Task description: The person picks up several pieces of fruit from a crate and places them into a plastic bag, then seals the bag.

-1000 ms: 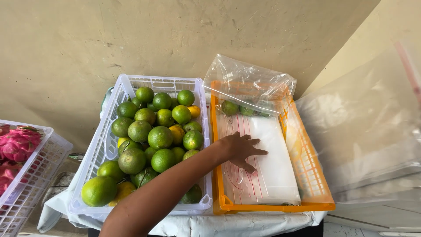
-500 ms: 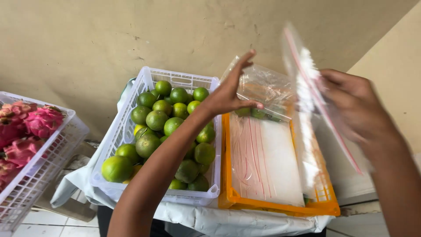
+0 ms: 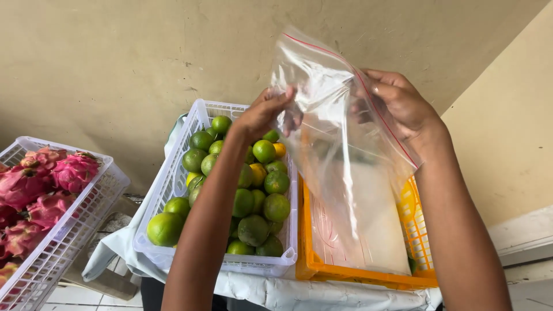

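A clear plastic zip bag [image 3: 340, 155] with a red strip at its mouth hangs in the air between both hands. My left hand [image 3: 268, 112] pinches the bag's near edge. My right hand [image 3: 400, 103] grips the opposite edge by the red strip. The bag hangs over an orange crate [image 3: 345, 273] that holds a stack of flat clear bags. Left of it stands a white crate [image 3: 173, 184] full of green citrus fruits [image 3: 253, 201], a few of them yellowish.
A second white crate [image 3: 75, 230] with pink dragon fruits [image 3: 52, 178] stands at the far left. The crates rest on a surface covered with white cloth [image 3: 276, 291]. A beige wall rises right behind them.
My left hand has lifted from the flat bags in the orange crate. My right hand came in with a bag, and both hands now hold it up in front of me.
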